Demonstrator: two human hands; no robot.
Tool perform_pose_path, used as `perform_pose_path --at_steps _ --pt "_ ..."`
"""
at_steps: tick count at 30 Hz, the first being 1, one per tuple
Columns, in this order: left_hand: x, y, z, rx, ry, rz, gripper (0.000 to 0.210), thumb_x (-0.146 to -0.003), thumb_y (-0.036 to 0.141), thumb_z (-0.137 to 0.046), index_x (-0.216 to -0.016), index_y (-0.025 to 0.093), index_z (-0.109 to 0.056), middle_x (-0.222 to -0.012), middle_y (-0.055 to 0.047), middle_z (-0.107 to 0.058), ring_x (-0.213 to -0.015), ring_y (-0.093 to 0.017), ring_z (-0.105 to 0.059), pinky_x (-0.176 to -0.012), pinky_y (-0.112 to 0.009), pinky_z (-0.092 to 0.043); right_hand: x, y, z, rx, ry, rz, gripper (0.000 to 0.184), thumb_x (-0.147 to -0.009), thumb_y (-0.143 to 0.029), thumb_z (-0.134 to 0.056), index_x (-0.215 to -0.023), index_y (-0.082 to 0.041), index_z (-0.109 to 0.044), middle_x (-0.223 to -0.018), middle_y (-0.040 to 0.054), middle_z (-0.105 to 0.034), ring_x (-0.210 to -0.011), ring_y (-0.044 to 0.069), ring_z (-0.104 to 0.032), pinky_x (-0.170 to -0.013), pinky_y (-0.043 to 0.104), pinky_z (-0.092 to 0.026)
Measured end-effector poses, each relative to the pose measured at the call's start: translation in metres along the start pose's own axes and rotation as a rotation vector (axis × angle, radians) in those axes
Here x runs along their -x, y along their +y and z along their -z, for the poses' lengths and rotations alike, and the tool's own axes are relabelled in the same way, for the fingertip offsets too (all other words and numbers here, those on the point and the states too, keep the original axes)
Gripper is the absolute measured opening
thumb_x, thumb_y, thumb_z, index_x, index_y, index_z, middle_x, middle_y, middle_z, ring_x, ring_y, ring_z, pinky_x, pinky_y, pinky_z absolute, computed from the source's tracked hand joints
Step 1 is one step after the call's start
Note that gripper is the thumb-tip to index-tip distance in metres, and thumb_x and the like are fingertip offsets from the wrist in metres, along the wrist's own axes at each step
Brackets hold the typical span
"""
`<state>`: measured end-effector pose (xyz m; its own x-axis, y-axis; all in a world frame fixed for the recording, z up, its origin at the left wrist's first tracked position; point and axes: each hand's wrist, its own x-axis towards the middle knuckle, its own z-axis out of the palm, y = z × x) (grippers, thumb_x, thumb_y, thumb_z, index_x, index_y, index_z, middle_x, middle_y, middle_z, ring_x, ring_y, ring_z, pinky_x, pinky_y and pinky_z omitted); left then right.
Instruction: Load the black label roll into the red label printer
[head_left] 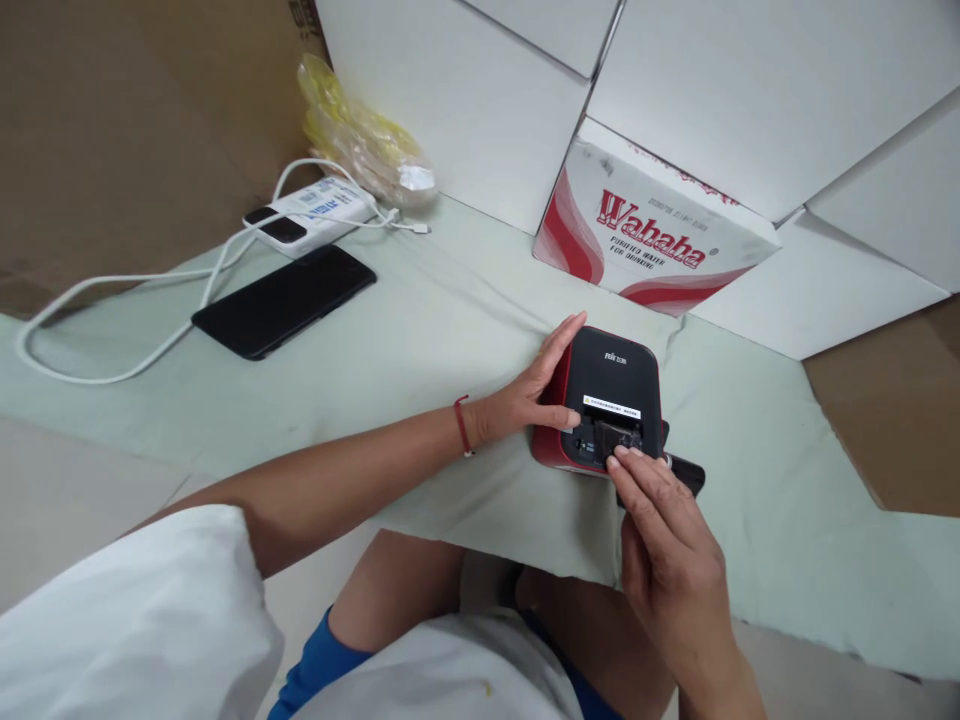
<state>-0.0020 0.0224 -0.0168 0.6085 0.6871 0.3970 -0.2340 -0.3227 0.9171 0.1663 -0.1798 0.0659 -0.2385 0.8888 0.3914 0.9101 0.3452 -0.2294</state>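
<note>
A small receipt printer (611,375) with a black top and red sides stands on the cloth-covered surface. My left hand (536,395) braces its left side, the thumb on the front part of the top and the other fingers along the red edge. My right hand (664,525) has its fingers close together, with the tips on a glossy dark panel (613,438) below the white label strip (611,406). Whether those fingertips pinch anything there is hidden. A black part (688,474) sticks out at the printer's right, partly behind my right hand.
To the left lie a black phone (285,300), a white power bank (311,215) and a looped white cable (124,280). Behind them is a crumpled plastic bag (367,140). A Wahaha water carton (652,230) stands beyond the printer, against white boxes (480,90). Brown cardboard (892,420) is at the right.
</note>
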Motion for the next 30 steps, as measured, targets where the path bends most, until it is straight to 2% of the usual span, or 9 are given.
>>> perform_pose_path --at_steps 4,7,10,15,19,21,24,28,30 --pt "0.007 0.0 0.002 0.066 -0.014 0.016 0.126 -0.079 0.072 -0.078 -0.174 0.029 -0.009 -0.185 -0.011 -0.011 -0.17 -0.039 -0.016 -0.136 -0.057 -0.026 0.001 -0.009 -0.004 0.003 0.009 -0.075 0.079 -0.098 0.001 -0.052 -0.168 -0.035 -0.041 -0.15 0.0107 -0.067 -0.141 0.028 -0.063 -0.117 0.058 -0.055" --pt "0.009 0.002 0.001 0.157 -0.031 0.069 0.127 -0.081 0.064 -0.082 -0.174 0.033 -0.002 -0.185 -0.009 -0.006 -0.171 -0.037 -0.016 -0.136 -0.057 -0.025 0.0 -0.01 -0.005 0.001 0.012 -0.098 0.078 -0.099 0.0 -0.052 -0.167 -0.036 -0.042 -0.149 0.01 -0.068 -0.141 0.029 -0.063 -0.117 0.058 -0.055" --pt "0.009 0.001 -0.002 0.311 -0.057 0.113 0.132 -0.08 0.056 -0.085 -0.173 0.036 0.006 -0.185 -0.009 -0.012 -0.169 -0.038 -0.024 -0.136 -0.058 -0.026 0.0 -0.008 -0.006 0.007 0.01 -0.091 0.078 -0.098 0.001 -0.053 -0.167 -0.035 -0.043 -0.149 0.0094 -0.068 -0.141 0.028 -0.064 -0.117 0.057 -0.056" --pt "0.005 -0.004 -0.003 0.412 -0.048 0.123 0.134 -0.076 0.048 -0.09 -0.173 0.039 0.003 -0.185 -0.009 -0.012 -0.169 -0.037 -0.024 -0.134 -0.056 -0.032 -0.001 -0.007 -0.002 0.004 0.026 -0.061 0.076 -0.098 0.0 -0.053 -0.166 -0.034 -0.045 -0.147 0.0095 -0.071 -0.135 0.028 -0.068 -0.112 0.054 -0.06" --pt "0.005 -0.006 -0.001 0.418 -0.091 0.111 0.133 -0.079 0.045 -0.088 -0.172 0.041 0.008 -0.186 -0.007 -0.007 -0.17 -0.034 -0.022 -0.134 -0.053 -0.034 -0.016 0.004 0.016 -0.06 -0.012 -0.077 0.058 -0.101 -0.008 -0.057 -0.153 -0.034 -0.061 -0.138 0.0062 -0.076 -0.125 0.026 -0.075 -0.104 0.043 -0.064" --pt "0.005 -0.006 0.0 0.411 -0.099 0.127 0.132 -0.08 0.045 -0.087 -0.172 0.041 0.008 -0.185 -0.008 -0.009 -0.168 -0.035 -0.027 -0.132 -0.054 -0.037 -0.037 0.017 0.023 -0.104 -0.033 -0.168 0.044 -0.105 -0.018 -0.057 -0.145 -0.033 -0.067 -0.127 0.005 -0.081 -0.103 0.022 -0.081 -0.088 0.035 -0.067" --pt "0.007 -0.006 0.0 0.409 -0.065 0.156 0.133 -0.078 0.045 -0.087 -0.172 0.04 0.007 -0.184 -0.011 -0.018 -0.164 -0.038 -0.035 -0.129 -0.058 -0.04 -0.082 0.04 0.022 -0.086 -0.167 -0.253 0.034 -0.107 -0.025 -0.051 -0.132 -0.028 -0.074 -0.114 0.0047 -0.083 -0.08 0.019 -0.081 -0.071 0.031 -0.065" --pt "0.007 -0.007 0.0 0.4 -0.028 0.157 0.134 -0.076 0.043 -0.088 -0.173 0.039 0.005 -0.182 -0.011 -0.024 -0.163 -0.039 -0.036 -0.129 -0.057 -0.039 -0.142 0.055 -0.001 0.254 -0.522 -0.167 0.035 -0.094 -0.016 -0.061 -0.121 -0.028 -0.08 -0.116 0.0075 -0.084 -0.099 0.028 -0.08 -0.078 0.037 -0.061" --pt "0.007 -0.009 0.0 0.397 -0.042 0.15 0.134 -0.076 0.043 -0.088 -0.173 0.039 0.004 -0.183 -0.01 -0.02 -0.166 -0.038 -0.031 -0.131 -0.057 -0.037 -0.159 0.053 -0.014 0.394 -0.641 -0.175 0.036 -0.089 -0.015 -0.067 -0.12 -0.025 -0.08 -0.11 0.0122 -0.084 -0.091 0.03 -0.08 -0.069 0.036 -0.058"
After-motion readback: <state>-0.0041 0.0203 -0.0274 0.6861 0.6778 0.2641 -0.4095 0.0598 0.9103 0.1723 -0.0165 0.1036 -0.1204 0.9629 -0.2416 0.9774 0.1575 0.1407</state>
